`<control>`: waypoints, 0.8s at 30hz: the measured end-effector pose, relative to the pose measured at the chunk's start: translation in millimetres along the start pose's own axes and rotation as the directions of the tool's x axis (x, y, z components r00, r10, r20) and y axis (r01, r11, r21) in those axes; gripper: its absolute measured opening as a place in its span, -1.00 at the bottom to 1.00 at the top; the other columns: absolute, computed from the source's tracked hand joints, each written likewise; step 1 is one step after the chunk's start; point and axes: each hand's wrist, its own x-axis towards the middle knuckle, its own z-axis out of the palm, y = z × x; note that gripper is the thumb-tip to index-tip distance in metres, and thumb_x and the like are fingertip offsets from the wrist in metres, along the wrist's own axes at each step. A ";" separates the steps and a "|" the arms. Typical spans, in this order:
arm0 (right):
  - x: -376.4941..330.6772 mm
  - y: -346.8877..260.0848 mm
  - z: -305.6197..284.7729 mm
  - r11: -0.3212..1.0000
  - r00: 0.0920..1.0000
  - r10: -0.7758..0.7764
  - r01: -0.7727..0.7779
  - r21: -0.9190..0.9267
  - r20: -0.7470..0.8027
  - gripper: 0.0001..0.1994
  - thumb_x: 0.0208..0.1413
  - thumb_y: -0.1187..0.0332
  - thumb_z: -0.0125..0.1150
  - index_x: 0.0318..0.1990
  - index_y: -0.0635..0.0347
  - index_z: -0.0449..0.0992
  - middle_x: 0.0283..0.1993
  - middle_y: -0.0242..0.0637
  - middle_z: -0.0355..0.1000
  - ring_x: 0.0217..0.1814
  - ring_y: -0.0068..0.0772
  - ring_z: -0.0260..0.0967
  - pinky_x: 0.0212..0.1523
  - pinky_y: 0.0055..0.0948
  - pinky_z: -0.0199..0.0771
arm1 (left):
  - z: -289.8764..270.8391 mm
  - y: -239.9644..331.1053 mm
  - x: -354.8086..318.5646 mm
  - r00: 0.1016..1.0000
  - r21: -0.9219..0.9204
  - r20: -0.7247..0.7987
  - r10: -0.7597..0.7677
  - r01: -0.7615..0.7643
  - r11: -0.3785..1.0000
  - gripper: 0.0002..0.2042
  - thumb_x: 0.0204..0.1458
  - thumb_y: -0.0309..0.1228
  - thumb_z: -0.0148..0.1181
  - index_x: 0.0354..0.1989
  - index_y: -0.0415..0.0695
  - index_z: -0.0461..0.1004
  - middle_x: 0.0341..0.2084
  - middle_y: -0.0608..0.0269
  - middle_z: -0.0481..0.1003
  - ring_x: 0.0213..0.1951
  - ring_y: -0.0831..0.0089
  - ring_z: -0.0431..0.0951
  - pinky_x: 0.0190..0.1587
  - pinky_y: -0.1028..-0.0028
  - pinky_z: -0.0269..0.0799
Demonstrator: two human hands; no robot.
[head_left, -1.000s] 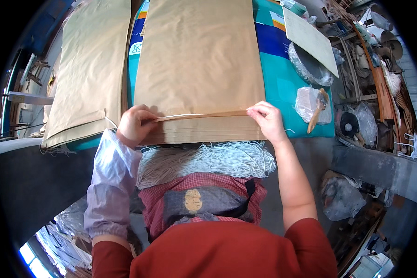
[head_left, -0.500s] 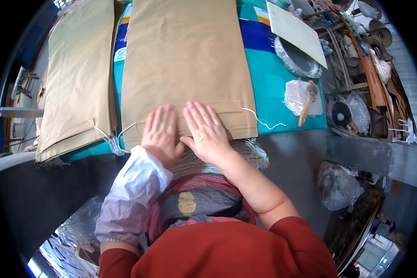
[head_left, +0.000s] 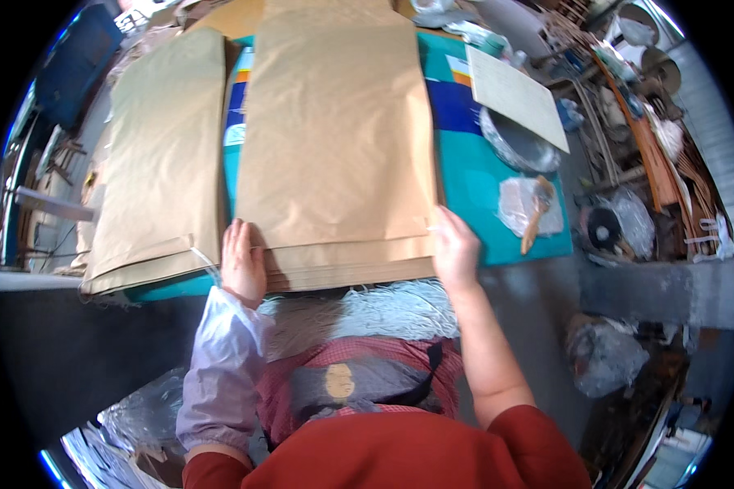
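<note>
A stack of brown paper bags (head_left: 334, 155) lies in front of me, with several layered folded edges at its near end. My left hand (head_left: 243, 259) rests at the stack's near left corner, fingers stretched out and close together. At the opposite edge, my right hand (head_left: 455, 248) has its fingers closed on the side of the upper bag, near the lower right corner. A second brown bag pile (head_left: 159, 163) lies to the left, with a white string (head_left: 205, 259) at its near corner beside my left hand. Many pale strings (head_left: 359, 314) hang below the stack's front edge.
Teal sheeting (head_left: 473, 196) lies under the stacks. On the right are a brush (head_left: 537, 216) on a plastic-wrapped pad, a plastic-lined basin (head_left: 518, 143) and a pale board (head_left: 518, 98) across it. Clear plastic bags (head_left: 603, 352) and a cluttered rack stand farther right.
My hands have moved apart from the middle of the near fold to the stack's two sides. The pasted strip and white strings on the middle bag no longer show.
</note>
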 end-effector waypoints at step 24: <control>66.1 -192.7 171.3 0.505 0.807 -0.085 -0.471 0.724 0.584 -0.67 0.23 0.47 -0.07 0.12 0.40 0.26 -0.16 -0.22 0.45 -0.24 -0.64 0.35 -0.30 -0.63 0.37 | -226.7 -223.2 -22.6 0.744 0.201 -0.515 -0.426 0.588 0.783 -0.83 0.01 -0.38 0.12 -0.41 -0.23 0.53 -0.49 -0.10 0.52 -0.41 0.02 0.55 -0.35 0.20 0.43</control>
